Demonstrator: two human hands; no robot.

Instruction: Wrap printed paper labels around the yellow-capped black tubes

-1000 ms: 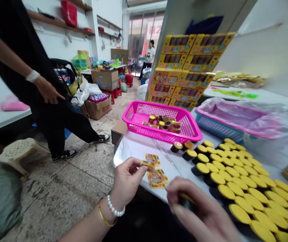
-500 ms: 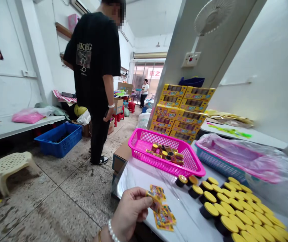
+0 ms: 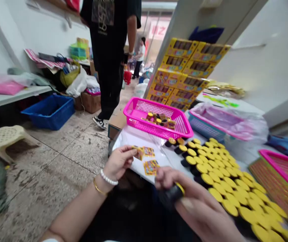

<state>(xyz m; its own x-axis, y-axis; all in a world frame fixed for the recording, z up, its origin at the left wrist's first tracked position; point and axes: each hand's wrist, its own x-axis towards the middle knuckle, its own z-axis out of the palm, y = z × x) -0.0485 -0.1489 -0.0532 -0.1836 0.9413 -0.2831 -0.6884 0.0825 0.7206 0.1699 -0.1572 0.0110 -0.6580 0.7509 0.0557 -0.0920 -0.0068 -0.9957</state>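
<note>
My left hand (image 3: 118, 162) pinches a small yellow sticker (image 3: 138, 153) at the table's near left corner. A few more stickers (image 3: 151, 166) lie on the white tabletop (image 3: 131, 139) just beside it. My right hand (image 3: 199, 205), blurred, grips a small black jar with a yellow lid (image 3: 171, 195) in front of me. Several rows of yellow-lidded black jars (image 3: 221, 171) cover the table to the right of both hands.
A pink basket (image 3: 133, 116) holding several labelled jars stands at the table's far edge, yellow boxes (image 3: 184, 79) stacked behind it. More baskets (image 3: 280, 168) sit right. A person in black (image 3: 113, 50) stands in the aisle; a blue crate (image 3: 49, 111) and stool (image 3: 1, 139) sit left.
My right hand has come back into view holding a jar. The view dropped and shifted; the person in black has stepped further away. My left hand still pinches the sticker.
</note>
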